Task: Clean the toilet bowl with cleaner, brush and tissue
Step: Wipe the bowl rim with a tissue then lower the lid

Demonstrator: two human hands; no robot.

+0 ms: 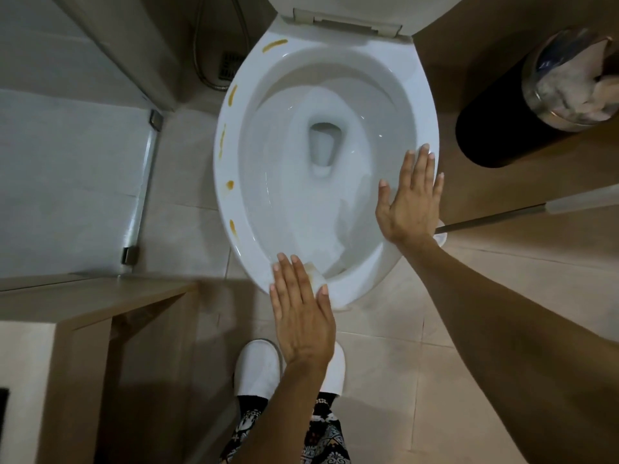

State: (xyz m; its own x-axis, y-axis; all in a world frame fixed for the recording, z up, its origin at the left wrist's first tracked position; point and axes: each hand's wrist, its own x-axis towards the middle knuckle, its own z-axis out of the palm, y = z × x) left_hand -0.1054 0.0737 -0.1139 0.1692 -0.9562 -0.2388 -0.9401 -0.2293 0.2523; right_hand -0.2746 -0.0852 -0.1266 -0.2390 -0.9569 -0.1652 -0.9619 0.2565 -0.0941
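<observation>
**Hand Positions at the Toilet Bowl Rim**

Head view. I stand at the front of the toilet bowl [425, 105], looking straight down into it. The seat and lid are raised against the back.

Left hand: my left hand [301, 316] lies flat, palm down, at the near front edge of the rim. The fingers are straight and close together, the thumb set slightly out to the right. It presses a folded piece of tissue [316, 274] against the rim; the tissue shows just past my fingers and carries a yellowish stain. The fingers do not curl round it.

Right hand: my right hand [410, 202] is also flat and spread, fingers straight and slightly fanned, thumb held out to the left. It lies over the right side of the rim, fingertips pointing toward the back of the bowl. It holds nothing. I cannot tell whether the palm rests on the rim or hovers just above it.

The two hands are well apart, one at the front of the rim and one at its right side.

Rim condition: several yellow-brown smears [232, 95] run along the left side of the rim, from the back corner down toward the front.

Surroundings: a black bin [495, 128] with a clear liner stands to the right of the bowl. White slippers [258, 366] show on the tiled floor below my left hand.
</observation>
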